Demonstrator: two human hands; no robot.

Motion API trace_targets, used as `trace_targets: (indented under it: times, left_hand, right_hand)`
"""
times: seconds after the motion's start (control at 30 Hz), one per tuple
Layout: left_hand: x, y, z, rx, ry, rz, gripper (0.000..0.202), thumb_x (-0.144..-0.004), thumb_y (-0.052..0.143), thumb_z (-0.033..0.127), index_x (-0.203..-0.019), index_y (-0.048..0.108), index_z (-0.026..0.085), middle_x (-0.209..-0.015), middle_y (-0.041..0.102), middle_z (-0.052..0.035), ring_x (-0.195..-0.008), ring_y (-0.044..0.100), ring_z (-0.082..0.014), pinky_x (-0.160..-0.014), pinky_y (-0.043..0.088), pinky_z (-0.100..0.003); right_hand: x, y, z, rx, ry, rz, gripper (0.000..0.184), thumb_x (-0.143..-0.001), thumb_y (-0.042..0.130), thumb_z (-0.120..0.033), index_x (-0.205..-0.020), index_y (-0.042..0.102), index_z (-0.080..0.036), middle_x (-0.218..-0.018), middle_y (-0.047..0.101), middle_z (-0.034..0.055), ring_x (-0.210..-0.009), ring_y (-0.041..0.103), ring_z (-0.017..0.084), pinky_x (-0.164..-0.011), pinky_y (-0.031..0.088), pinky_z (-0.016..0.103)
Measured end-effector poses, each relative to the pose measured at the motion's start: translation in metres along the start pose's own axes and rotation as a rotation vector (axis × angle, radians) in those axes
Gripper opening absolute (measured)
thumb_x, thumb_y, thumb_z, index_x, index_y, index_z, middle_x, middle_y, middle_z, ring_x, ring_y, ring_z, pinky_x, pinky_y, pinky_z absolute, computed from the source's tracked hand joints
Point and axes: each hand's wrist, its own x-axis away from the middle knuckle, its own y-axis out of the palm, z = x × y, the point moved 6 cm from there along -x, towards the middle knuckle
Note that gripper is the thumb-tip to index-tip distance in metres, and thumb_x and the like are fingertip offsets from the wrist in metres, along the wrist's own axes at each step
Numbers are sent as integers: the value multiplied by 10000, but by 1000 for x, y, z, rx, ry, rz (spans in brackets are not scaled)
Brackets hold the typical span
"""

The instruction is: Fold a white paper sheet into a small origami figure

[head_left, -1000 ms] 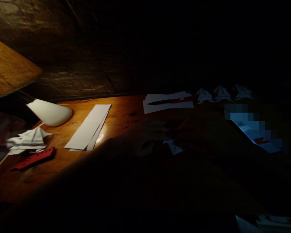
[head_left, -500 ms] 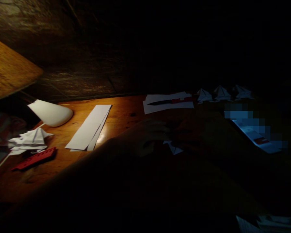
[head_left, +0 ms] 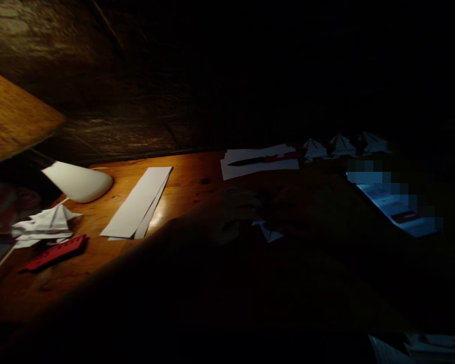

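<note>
In deep shadow near the middle of the table, my left hand curls its fingers around a small piece of folded white paper. My right hand meets it from the other side, barely visible, with its fingers closed at the same paper. Only the paper's lower corner shows; the rest is hidden by fingers and darkness. Beyond the hands, a knife with a dark blade and red handle lies on a stack of white paper sheets. Cut paper strips lie to the left, under the lamplight.
A lamp with a yellowish shade and white base stands at left. Near it are crumpled paper and a red perforated object. Several folded paper shapes line the back right, beside a glowing phone. Papers lie lower right.
The view has shifted slightly, so the table items sit a little further left in the picture. Both hands stay together at the folded paper, with no clear change in grip.
</note>
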Motion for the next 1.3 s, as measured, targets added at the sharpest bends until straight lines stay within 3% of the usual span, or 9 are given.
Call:
trace_targets:
  times: [0.17,0.43,0.6,0.8,0.93,1.03,1.17,1.3]
  left_hand:
    - [1,-1,-5,16,9,-6,535,-769,575,35,-1212,743,283,-1429,655,-15,-1439,492,-296,-1230,362,-597]
    - [5,-4,-11,24,13,-1,624,-716,542,2,-1224,749,298,-1465,638,-3,-1465,467,-298,-1212,373,-613]
    - [5,-2,-11,21,20,-1,592,-739,568,22,-1236,736,296,-1485,616,-6,-1464,462,-300,-1224,369,-597]
    - [5,0,-10,21,3,1,561,-765,594,15,-1234,732,291,-1430,647,-17,-1441,479,-297,-1252,313,-601]
    - [6,0,-7,17,-19,-13,355,-934,670,183,-1284,690,234,-1400,642,-79,-1378,533,-309,-1197,381,-606]
    - [5,0,-6,11,-36,-24,373,-1012,658,369,-1329,626,176,-1402,604,-124,-1264,607,-285,-1074,517,-536]
    - [3,-1,-7,4,-49,-27,372,-1022,645,376,-1330,615,171,-1363,615,-121,-1182,644,-260,-1001,569,-485]
    - [1,-1,-8,-2,-49,-24,354,-1028,633,379,-1325,625,187,-1402,598,-124,-1230,620,-266,-1048,540,-502]
  right_hand:
    - [-2,3,2,-48,21,-53,217,-1003,625,-319,-1139,792,-293,-1257,715,64,-1164,636,268,-952,540,449]
    - [0,6,7,-67,18,-37,239,-1015,604,-326,-1173,781,-306,-1285,690,68,-1182,632,274,-971,539,478]
    - [-1,2,-4,-30,-104,53,235,-1028,590,-309,-1135,785,-233,-1213,744,90,-1164,652,263,-950,536,445]
    - [-1,5,-6,12,-140,26,230,-1022,590,-271,-1145,780,-232,-1185,783,77,-1132,689,257,-963,510,460]
    - [-1,2,-5,14,-110,13,254,-995,598,-263,-1178,772,-286,-1183,794,42,-1186,676,273,-1002,490,488]
    - [-2,-2,-8,-5,-114,3,252,-976,609,-252,-1137,784,-337,-1113,812,0,-1158,689,262,-990,489,479]
    - [-2,-2,-7,5,-102,-3,192,-966,623,-245,-1019,803,-289,-1090,814,17,-1160,685,263,-991,468,472]
    - [0,4,-3,31,-96,-22,170,-971,631,-265,-1052,781,-273,-1113,802,13,-1206,658,274,-1018,434,475]
